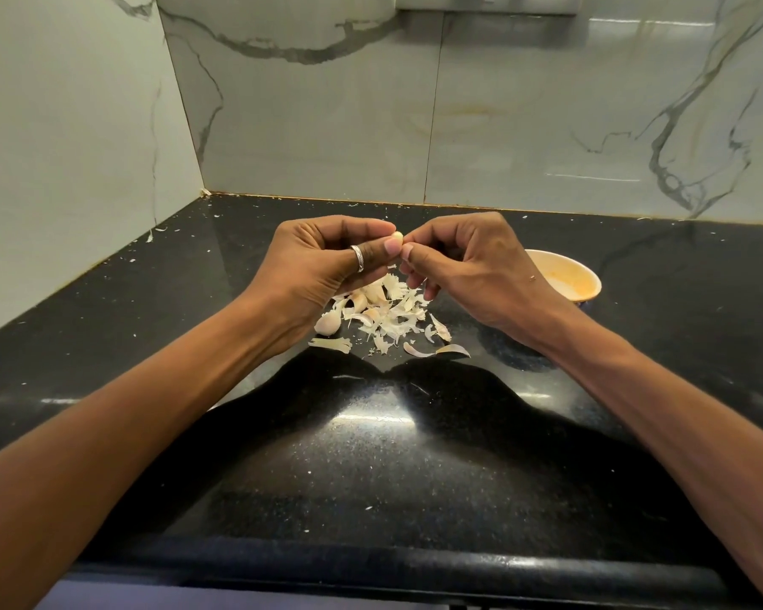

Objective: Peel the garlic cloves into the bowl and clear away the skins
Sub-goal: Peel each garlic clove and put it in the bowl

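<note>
My left hand [327, 257], with a ring on the thumb, and my right hand [468, 261] meet above the counter and pinch one small pale garlic clove [397, 236] between their fingertips. Right below them lies a heap of papery white garlic skins [388, 317] with a few unpeeled cloves among them, the largest clove [329, 323] at the heap's left edge. A small cream and orange bowl [569, 275] stands to the right, partly behind my right hand; what it holds is hidden.
The black speckled stone counter [371, 455] runs to marble wall tiles [327, 103] at the back and left, forming a corner. Tiny skin flakes are scattered over the counter. Its rounded front edge [371, 561] is near me.
</note>
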`<state>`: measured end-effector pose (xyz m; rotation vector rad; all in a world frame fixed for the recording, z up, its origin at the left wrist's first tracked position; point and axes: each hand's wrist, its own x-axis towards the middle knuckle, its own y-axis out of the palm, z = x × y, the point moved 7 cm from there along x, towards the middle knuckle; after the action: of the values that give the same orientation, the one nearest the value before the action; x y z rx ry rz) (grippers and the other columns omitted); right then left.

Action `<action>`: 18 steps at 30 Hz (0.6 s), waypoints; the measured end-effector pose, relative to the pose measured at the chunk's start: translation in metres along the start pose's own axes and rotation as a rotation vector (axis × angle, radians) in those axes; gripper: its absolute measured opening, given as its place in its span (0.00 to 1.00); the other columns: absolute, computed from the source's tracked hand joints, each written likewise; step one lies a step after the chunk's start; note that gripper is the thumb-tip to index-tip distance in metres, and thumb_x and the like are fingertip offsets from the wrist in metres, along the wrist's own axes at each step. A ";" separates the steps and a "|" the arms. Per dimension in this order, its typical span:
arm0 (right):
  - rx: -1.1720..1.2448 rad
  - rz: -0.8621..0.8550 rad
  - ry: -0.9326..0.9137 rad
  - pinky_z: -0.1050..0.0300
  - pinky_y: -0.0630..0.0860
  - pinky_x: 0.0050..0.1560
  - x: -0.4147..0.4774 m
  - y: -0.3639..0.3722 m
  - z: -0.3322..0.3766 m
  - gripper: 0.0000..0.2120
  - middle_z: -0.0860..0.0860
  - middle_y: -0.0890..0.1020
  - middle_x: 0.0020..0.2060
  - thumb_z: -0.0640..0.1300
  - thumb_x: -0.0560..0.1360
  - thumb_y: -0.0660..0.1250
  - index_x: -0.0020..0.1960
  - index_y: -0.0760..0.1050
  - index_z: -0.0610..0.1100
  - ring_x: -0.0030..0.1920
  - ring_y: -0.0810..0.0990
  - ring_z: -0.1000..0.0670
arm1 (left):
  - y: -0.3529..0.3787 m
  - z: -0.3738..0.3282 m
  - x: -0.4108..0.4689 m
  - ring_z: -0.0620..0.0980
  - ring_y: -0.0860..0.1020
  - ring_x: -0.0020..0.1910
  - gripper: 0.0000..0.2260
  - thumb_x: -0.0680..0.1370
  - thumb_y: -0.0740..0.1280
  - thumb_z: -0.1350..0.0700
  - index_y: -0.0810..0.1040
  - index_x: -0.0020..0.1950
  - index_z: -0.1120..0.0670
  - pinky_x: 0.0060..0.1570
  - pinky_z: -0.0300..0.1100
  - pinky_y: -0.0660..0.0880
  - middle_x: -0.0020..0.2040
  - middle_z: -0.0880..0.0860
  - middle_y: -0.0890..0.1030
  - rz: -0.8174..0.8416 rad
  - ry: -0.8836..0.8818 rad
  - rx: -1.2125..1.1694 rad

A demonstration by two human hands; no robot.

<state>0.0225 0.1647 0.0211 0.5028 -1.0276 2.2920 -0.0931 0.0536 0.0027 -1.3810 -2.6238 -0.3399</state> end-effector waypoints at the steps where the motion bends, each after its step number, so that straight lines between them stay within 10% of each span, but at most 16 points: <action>1: -0.003 -0.001 -0.004 0.53 0.83 0.37 0.000 0.000 0.000 0.08 0.50 0.85 0.35 0.44 0.80 0.71 0.50 0.84 0.39 0.34 0.85 0.50 | 0.000 0.000 0.000 0.48 0.85 0.46 0.15 0.66 0.76 0.59 0.84 0.52 0.59 0.46 0.38 0.82 0.45 0.55 0.87 0.007 -0.001 0.003; 18: -0.039 -0.029 -0.005 0.48 0.85 0.39 -0.002 -0.001 0.001 0.07 0.49 0.85 0.34 0.39 0.80 0.68 0.47 0.85 0.40 0.34 0.86 0.51 | 0.001 0.001 -0.001 0.49 0.85 0.46 0.10 0.72 0.75 0.65 0.84 0.53 0.60 0.47 0.38 0.82 0.46 0.56 0.87 0.021 0.018 0.063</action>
<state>0.0253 0.1639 0.0211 0.5048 -1.0588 2.2414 -0.0923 0.0539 0.0014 -1.3786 -2.5800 -0.2626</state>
